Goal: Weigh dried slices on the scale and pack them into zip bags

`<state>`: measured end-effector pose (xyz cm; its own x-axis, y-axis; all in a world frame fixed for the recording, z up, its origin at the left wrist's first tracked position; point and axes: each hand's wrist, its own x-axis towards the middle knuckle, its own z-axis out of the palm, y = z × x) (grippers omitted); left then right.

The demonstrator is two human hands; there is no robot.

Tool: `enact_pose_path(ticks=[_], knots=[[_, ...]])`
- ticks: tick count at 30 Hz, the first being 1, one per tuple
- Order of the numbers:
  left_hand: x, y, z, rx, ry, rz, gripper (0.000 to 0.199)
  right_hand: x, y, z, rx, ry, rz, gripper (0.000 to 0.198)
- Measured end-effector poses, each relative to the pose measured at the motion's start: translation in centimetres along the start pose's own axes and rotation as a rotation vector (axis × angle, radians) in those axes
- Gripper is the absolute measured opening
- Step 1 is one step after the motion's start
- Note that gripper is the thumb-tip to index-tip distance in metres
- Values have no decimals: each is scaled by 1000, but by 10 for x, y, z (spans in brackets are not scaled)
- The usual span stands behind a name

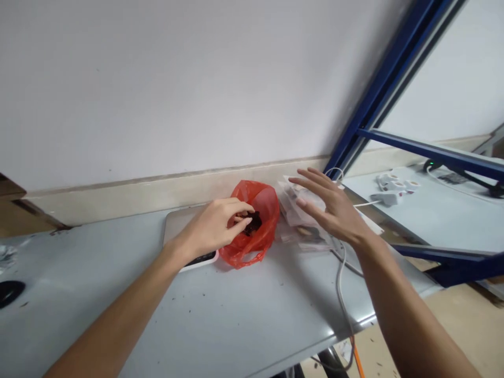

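Note:
A red plastic bag [268, 218] stands with its mouth spread on the grey-blue table, dark pieces [254, 224] lying inside. My left hand [220, 223] reaches into the mouth from the left, its thumb and fingers curled close together at the dark pieces. Whatever it pinches there is hidden or too small to name. To the right of the bag my right hand [331, 207] hovers open, fingers spread and holding nothing. Below and behind it lie clear plastic packets [303, 231]. Partly under my left hand is a flat grey device [177, 223] with a white edge and a dark front.
A white cable [340, 289] runs over the table [220, 320] and its front edge. Blue metal frame bars [378, 84] rise at right; white plugs [394, 189] lie on the surface beyond. At far left is a black rounded object [11, 293]. Small dark crumbs dot the table.

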<state>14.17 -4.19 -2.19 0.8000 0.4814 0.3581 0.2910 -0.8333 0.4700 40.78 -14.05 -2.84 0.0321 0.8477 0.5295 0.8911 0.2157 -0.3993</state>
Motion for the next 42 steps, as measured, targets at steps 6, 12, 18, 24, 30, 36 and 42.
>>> enact_pose_path(ticks=[6,12,18,24,30,36,42], knots=[[-50,-30,-18,112,107,-165,26,33,-73,57,242,-85,-156,15],[-109,-64,-21,157,219,-297,28,35,-105,118,316,-140,-136,20],[-143,-80,-9,214,276,-372,32,25,-102,129,231,-36,-136,17],[-147,-91,-7,232,313,-346,30,14,-95,133,213,30,-133,20],[-147,-87,-5,220,428,-283,21,12,-93,130,248,-7,-157,22],[-143,-73,-7,268,548,-274,21,13,-89,123,227,21,-163,36],[-141,-66,-11,337,560,-247,24,11,-85,120,191,-16,-238,19]])
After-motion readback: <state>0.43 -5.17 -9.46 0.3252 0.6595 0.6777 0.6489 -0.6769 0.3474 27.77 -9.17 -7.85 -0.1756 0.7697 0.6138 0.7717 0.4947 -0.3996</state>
